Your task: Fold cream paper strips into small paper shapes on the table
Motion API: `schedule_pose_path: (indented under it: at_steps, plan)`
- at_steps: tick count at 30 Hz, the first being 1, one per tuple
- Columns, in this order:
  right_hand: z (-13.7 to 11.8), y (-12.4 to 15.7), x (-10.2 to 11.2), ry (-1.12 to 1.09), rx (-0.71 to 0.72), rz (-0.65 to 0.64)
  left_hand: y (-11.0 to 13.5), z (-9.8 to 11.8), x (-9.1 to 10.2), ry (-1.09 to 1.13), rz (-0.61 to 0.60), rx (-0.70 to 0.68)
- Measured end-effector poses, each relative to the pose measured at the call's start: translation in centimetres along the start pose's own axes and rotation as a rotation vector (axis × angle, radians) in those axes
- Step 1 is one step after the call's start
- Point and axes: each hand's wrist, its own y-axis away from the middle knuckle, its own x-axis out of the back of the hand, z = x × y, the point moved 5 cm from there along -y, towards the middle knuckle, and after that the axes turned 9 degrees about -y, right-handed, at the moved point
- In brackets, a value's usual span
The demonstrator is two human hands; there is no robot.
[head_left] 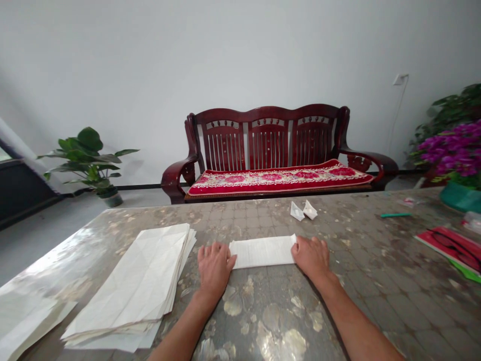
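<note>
Loose white sheets (22, 321) lie at the near left, just beside a stack of creased paper (131, 281); right of that, the left hand (215, 265) pinches one end of a folded paper strip (263, 252) lying flat on the floral-patterned tabletop (270, 321), and the right hand (312, 256) grips the other end; beyond are two small boat-like paper folds (297, 211), then a carved wooden bench (268, 116) with a red floral seat cover (280, 178)

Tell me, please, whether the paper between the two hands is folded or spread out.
Folded, apparently: the paper between the left hand and the right hand is a narrow strip, much narrower than the stacked sheets nearby.
</note>
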Motion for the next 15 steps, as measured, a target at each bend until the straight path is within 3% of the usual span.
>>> schedule_pose_path:
  at_steps: [3,5,8,10,12,15]
  plan:
    - [-0.1,0.1,0.1,-0.003,-0.013,-0.004,-0.1,0.7,0.1,-0.027,0.132,-0.06]
    - [-0.1,0.1,0.1,-0.006,-0.021,-0.001,-0.2,1.4,-0.3,0.014,0.159,-0.185]
    - [0.0,0.2,0.0,-0.008,-0.022,0.014,-0.4,2.7,-1.3,0.135,0.014,-0.425]
    - [0.1,0.3,0.0,-0.008,-0.023,0.021,-0.6,3.3,-1.6,0.184,-0.119,-0.487]
    - [0.2,0.3,-0.1,-0.01,-0.02,0.023,-0.9,3.6,-1.4,0.174,-0.203,-0.409]
    - [0.1,0.4,0.0,-0.012,-0.013,0.016,-1.4,4.5,-0.6,0.069,-0.232,-0.208]
